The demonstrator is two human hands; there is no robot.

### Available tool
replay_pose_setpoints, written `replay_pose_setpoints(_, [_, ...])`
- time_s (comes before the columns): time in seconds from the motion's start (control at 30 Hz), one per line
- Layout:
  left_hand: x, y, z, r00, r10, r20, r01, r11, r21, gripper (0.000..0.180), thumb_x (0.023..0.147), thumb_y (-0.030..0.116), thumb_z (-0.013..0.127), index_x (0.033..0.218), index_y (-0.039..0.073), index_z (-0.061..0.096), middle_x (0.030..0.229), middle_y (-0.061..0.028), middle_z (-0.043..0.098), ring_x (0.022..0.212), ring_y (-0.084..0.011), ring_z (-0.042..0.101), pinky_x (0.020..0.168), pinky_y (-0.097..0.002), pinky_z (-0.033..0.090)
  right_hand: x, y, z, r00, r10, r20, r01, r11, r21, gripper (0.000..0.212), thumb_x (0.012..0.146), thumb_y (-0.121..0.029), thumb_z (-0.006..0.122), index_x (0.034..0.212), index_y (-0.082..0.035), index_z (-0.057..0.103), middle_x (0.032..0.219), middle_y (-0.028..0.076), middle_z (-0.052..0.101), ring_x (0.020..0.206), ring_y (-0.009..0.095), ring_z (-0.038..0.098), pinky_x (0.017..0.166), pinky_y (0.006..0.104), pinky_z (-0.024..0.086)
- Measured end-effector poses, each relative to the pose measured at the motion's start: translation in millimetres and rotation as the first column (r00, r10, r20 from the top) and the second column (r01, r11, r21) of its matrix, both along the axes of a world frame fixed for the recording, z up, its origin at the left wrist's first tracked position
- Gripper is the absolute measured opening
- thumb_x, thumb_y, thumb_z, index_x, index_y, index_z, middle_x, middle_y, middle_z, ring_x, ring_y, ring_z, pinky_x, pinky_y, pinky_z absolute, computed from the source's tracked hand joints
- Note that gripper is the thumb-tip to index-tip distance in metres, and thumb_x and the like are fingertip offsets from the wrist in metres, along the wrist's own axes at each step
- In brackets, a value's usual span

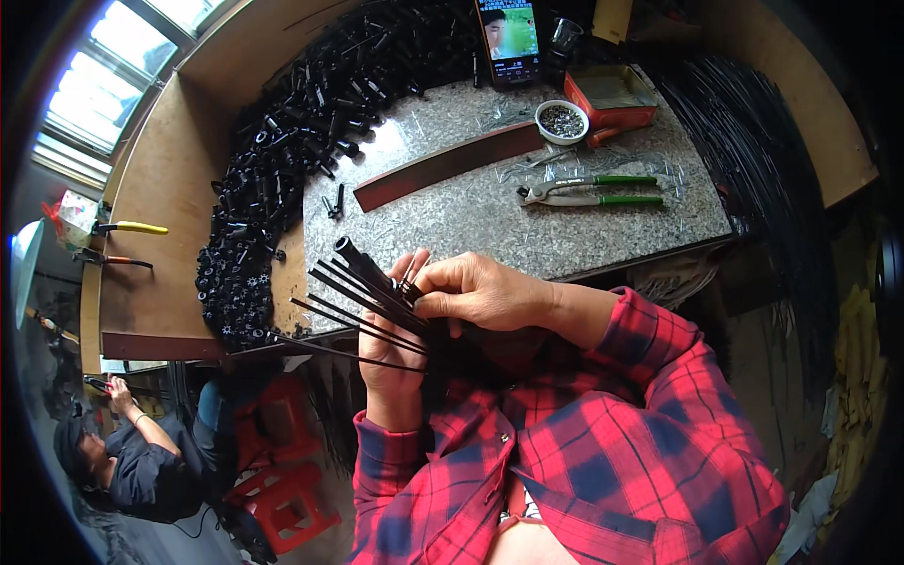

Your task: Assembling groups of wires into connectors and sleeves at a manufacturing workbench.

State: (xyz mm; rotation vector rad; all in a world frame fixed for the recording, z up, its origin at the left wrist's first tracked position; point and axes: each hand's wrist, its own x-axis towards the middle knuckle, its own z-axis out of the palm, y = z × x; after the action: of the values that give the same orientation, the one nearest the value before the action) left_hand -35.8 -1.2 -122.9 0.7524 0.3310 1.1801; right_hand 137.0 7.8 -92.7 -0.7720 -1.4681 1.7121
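Clamping a splayed bunch of thin black rods point(348, 323) in the left hand point(388, 379), along with a thicker black tube point(363, 266), angled toward ten o'clock at the table's point(447, 226) near edge! Pinching in at the same bunch with the right hand point(485, 290), closed thumb to fingers. Now outward from the hands: to eleven o'clock, past two small black bolts point(334, 202); to twelve, along a reddish-brown strip point(447, 166); to two, across green-handled pincers point(603, 190); to one, over a white bowl point(563, 122) of small bits, just beside a red box point(612, 99). Back to between ten and eleven, into heaped black parts point(282, 174)! Farther, toward half past twelve, up to a lit phone point(509, 42).
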Motion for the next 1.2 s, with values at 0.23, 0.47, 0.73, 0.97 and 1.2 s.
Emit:
replay_pose_setpoints(0.23, [-7,3,-6,0.998,-0.066,-0.005,0.065,0.987,-0.147,0.063,0.087,0.033,0.059,0.136,0.000,0.036,0.145,-0.0217,0.030,0.124,-0.0365,0.045,0.097,-0.0471,0.044,-9,0,-6,0.999,-0.048,0.015,0.048,0.998,0.030,0.018,0.090,-0.019,0.060,0.092,-0.002,0.064,0.067,0.000,0.058,0.054,0.006,0.054,0.051,0.0221,0.044])
replay_pose_setpoints(0.47, [-7,10,-5,0.992,-0.127,-0.019,0.123,0.982,-0.143,0.066,0.088,0.038,0.057,0.140,0.003,0.034,0.147,-0.0218,0.026,0.128,-0.0364,0.039,0.097,-0.0433,0.044,-13,9,-15,1.000,-0.029,-0.009,0.029,0.999,-0.030,0.017,0.093,-0.021,0.058,0.088,-0.004,0.062,0.072,-0.005,0.056,0.059,0.004,0.050,0.054,0.0189,0.041])
replay_pose_setpoints(0.73, [-5,30,-3,0.977,-0.215,0.002,0.212,0.962,-0.175,0.066,0.088,0.038,0.057,0.139,0.003,0.033,0.146,-0.0234,0.028,0.133,-0.0365,0.031,0.110,-0.0471,0.029,-21,8,-10,0.981,-0.175,0.080,0.159,0.972,0.173,0.016,0.092,-0.019,0.058,0.088,-0.004,0.060,0.072,-0.001,0.056,0.064,0.006,0.050,0.057,0.0220,0.042])
replay_pose_setpoints(0.97, [-26,16,7,0.977,0.201,-0.064,-0.197,0.978,0.062,0.039,0.096,0.021,0.047,0.126,-0.003,0.045,0.125,-0.0217,0.052,0.113,-0.0301,0.053,0.101,-0.0419,0.041,-49,2,4,0.914,-0.403,0.041,0.336,0.811,0.479,0.015,0.088,-0.012,0.062,0.081,0.000,0.057,0.067,0.006,0.046,0.062,0.014,0.046,0.056,0.0294,0.038])
replay_pose_setpoints(1.2, [-32,-11,27,0.827,0.486,-0.282,-0.385,0.856,0.346,0.024,0.093,0.015,0.058,0.110,-0.001,0.058,0.105,-0.0096,0.062,0.089,-0.0109,0.056,0.076,-0.0212,0.043,-61,-5,1,0.894,-0.447,-0.006,0.359,0.711,0.605,0.019,0.086,-0.013,0.064,0.077,0.001,0.054,0.067,0.007,0.043,0.059,0.016,0.043,0.053,0.0308,0.036])
